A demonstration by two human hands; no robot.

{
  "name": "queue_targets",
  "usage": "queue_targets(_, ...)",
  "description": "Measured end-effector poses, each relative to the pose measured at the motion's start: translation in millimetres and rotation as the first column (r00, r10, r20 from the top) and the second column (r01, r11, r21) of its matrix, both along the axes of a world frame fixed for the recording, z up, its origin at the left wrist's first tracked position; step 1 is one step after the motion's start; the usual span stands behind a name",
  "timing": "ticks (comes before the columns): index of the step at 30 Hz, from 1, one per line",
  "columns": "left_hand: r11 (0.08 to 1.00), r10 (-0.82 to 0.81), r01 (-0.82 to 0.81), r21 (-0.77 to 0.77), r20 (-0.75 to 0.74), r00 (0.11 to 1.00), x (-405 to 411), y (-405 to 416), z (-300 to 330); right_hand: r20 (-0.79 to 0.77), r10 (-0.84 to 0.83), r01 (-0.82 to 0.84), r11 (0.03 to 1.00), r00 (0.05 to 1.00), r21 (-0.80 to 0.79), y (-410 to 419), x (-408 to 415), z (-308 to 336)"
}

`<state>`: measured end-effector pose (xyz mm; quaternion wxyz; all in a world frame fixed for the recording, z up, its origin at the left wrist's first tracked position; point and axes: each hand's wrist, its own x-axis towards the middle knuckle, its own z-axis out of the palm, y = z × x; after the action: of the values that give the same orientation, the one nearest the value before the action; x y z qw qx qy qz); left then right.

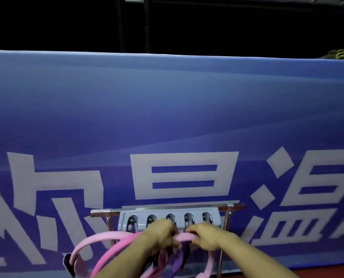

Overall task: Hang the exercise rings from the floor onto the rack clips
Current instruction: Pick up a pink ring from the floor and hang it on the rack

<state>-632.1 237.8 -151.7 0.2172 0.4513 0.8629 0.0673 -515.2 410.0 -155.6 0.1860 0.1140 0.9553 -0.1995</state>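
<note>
A grey clip bar [168,217] with several dark clips sits on a metal rack [230,207] low in the middle. My left hand [161,233] and my right hand [205,236] both grip the top of a light pink exercise ring [184,236], held just below the middle clips. Two more pink rings hang at the left of the bar: a pale one [91,242] and a deeper pink one [115,251]. A purple ring [177,261] shows partly below my left hand. Whether the held ring is in a clip is hidden by my fingers.
A tall blue banner wall [167,117] with large white characters stands right behind the rack. Above it the space is dark. A yellow object [341,54] lies on the wall's top edge at the far right. Red floor [327,271] shows at the bottom right.
</note>
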Motion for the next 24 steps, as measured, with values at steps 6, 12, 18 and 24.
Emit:
queue_targets(6,1.000,-0.016,0.016,-0.015,0.018,1.000,-12.2,15.0,-15.1,0.055,-0.070,0.073,0.996,0.996,-0.053,8.8,-6.3,-10.5)
queue_targets(12,0.999,0.013,-0.013,-0.045,-0.001,1.000,-24.1,25.2,-27.5,0.090,-0.050,0.058,0.995,0.995,-0.083,17.4,-16.1,-28.1)
queue_targets(18,0.998,0.022,-0.028,-0.056,-0.096,0.995,-35.9,34.8,-42.7,0.097,-0.029,0.037,0.995,0.995,-0.089,21.8,-30.4,-36.3)
queue_targets(24,0.993,0.049,-0.051,-0.109,-0.023,0.999,-41.0,42.8,-41.1,0.132,-0.021,0.035,0.994,0.991,-0.103,32.5,-37.9,-39.7)
